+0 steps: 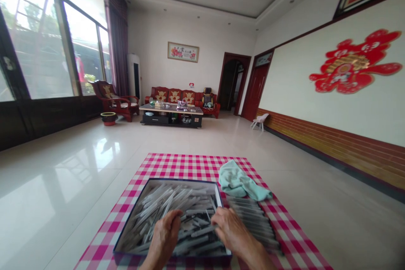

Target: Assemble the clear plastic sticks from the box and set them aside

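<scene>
A shallow dark-blue box (118, 242) with a pale inside holds a loose heap of clear, slim pen barrels (158, 198), with some dark pieces among them. My left hand (166, 230) is over the box's front left part, thumb and fingers drawn together. Across from it, my right hand (230, 225) reaches over the box's right wall with its fingers curled and pinched, close to some thin pieces. What either hand grips is too small and blurred to make out. Partly behind my right wrist lies a row of pens (253, 217) with clear bodies and dark ends, side by side.
A pink-and-white checked cloth (126, 202) covers the table under the box. A crumpled mint-green cloth (240, 181) lies behind the pen row. Farther off stand a low coffee table (171, 112), a red wooden sofa (174, 95) and a small chair (260, 122).
</scene>
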The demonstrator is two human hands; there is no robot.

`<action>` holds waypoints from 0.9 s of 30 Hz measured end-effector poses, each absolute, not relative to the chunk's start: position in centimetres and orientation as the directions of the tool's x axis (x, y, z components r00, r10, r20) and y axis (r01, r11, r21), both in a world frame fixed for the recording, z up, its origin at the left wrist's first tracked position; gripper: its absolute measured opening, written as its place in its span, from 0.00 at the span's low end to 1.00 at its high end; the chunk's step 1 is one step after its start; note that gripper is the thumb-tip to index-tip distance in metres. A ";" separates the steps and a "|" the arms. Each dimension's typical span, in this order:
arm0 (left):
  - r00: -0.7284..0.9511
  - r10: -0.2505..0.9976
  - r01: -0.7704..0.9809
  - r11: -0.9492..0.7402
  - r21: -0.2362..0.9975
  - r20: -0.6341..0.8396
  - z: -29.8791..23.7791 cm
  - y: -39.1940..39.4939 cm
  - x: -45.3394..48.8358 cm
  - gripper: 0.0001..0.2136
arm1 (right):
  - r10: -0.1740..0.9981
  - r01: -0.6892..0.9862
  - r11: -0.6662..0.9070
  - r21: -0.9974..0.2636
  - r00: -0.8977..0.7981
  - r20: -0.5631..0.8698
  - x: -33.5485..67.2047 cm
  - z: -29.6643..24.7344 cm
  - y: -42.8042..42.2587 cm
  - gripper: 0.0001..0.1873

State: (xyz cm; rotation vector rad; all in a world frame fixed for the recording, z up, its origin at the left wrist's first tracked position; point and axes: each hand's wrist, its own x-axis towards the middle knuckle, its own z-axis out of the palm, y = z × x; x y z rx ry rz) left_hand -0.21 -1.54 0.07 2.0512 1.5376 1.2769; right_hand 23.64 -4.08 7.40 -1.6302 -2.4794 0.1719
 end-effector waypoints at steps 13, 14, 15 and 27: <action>0.462 0.708 0.698 -0.662 0.273 0.534 3.2 -3.5 0.8 0.10 | 0.884 0.783 0.468 -0.409 -0.417 0.212 19.2 7.5 -4.1 0.13; 0.453 0.717 0.714 -0.648 0.266 0.530 3.1 -3.4 0.8 0.10 | 0.886 0.758 0.463 -0.460 -0.400 0.233 19.3 7.6 -3.9 0.13; 0.440 0.719 0.723 -0.639 0.263 0.537 3.0 -3.4 0.8 0.11 | 0.891 0.732 0.454 -0.508 -0.375 0.256 19.4 7.6 -3.8 0.13; 0.359 0.659 0.745 -0.629 0.221 0.661 1.2 -2.4 1.7 0.14 | 0.973 0.186 0.186 -0.965 -0.168 0.156 17.4 5.5 -2.7 0.07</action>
